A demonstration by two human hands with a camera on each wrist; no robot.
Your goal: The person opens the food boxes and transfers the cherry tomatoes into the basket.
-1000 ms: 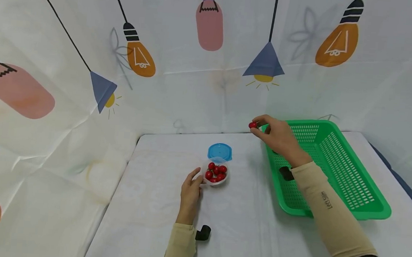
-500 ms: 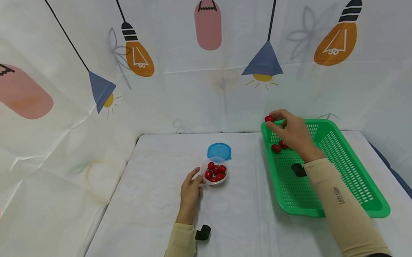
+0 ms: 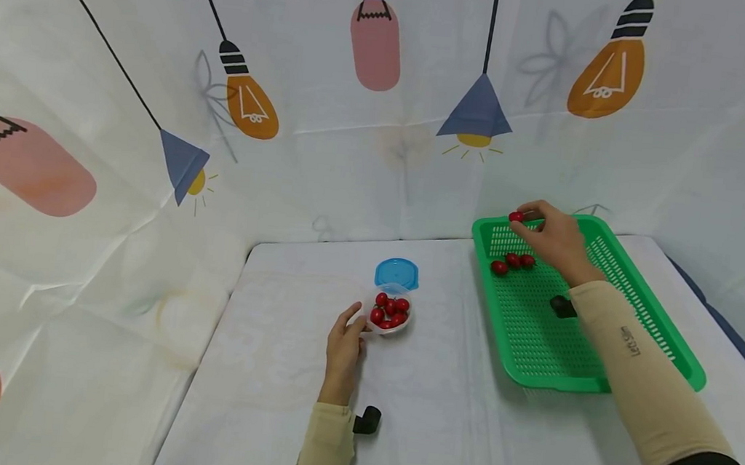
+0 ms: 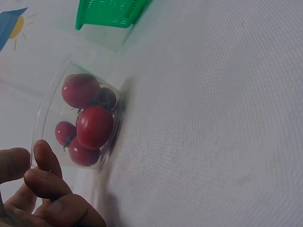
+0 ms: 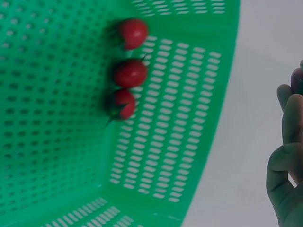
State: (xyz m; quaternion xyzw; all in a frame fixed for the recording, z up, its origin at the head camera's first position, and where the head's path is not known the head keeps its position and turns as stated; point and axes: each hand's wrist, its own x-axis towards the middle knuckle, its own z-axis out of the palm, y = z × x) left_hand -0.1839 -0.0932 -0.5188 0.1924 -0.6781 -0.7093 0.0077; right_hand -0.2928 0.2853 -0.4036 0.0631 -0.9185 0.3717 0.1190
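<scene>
Red, a tomato [image 3: 516, 217] sits in a narrow pinch of the right hand [image 3: 556, 241] by the far rim of the green basket [image 3: 529, 332], while the left hand [image 3: 344, 343], lightly curled, holds the clear tub [image 4: 51, 106] at its rim, presumably to keep it steady.

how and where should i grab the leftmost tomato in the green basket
Probably by its rounded sides, coming straight down from above: the tomato is small and lies low in the basket, whose top is open, and two more tomatoes sit close on its right.
</scene>
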